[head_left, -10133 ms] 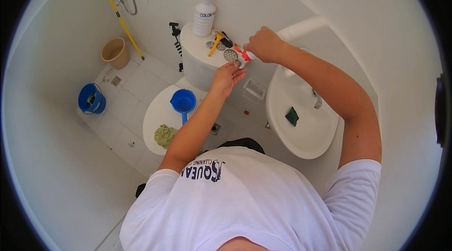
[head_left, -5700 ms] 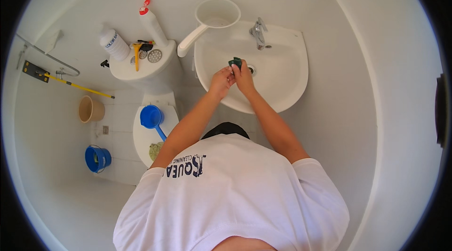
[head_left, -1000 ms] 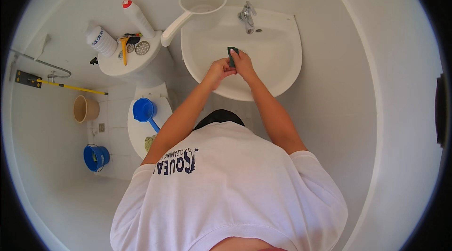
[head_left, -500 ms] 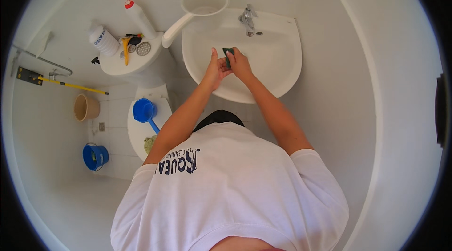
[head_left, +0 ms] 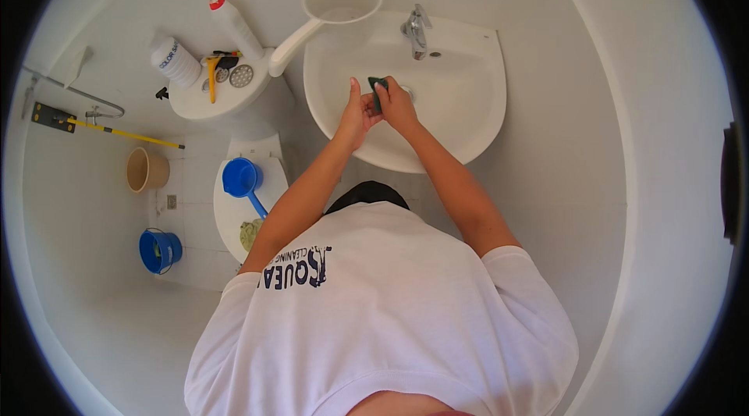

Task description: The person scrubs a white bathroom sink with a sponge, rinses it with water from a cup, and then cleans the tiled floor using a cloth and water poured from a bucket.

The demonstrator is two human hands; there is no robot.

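Over the near part of a white washbasin (head_left: 482, 108), my right hand (head_left: 400, 109) is closed on a dark green scouring pad (head_left: 378, 86). My left hand (head_left: 354, 121) is right beside it, thumb pointing up and fingers stretched toward the pad, palm turned to it. Those left fingertips partly pass behind the pad, so I cannot tell how firmly they touch it. A chrome faucet (head_left: 417, 32) stands at the basin's back edge; no running water shows. On the basin's back left corner rests a white dipper (head_left: 295, 48), its handle slanting toward the toilet tank.
The toilet tank (head_left: 191, 106) holds a white bottle (head_left: 178, 65), a red-capped bottle (head_left: 236, 30), a yellow-handled tool (head_left: 211, 79) and round drain covers (head_left: 241, 76). A blue dipper (head_left: 241, 176) and a greenish cloth (head_left: 250, 233) lie on the lid. Left are a brown bucket (head_left: 147, 170) and blue bucket (head_left: 160, 252).
The view has shifted slightly, so the surroundings sit a little differently. My hands keep nearly the same pose, with the scouring pad tilted slightly differently.
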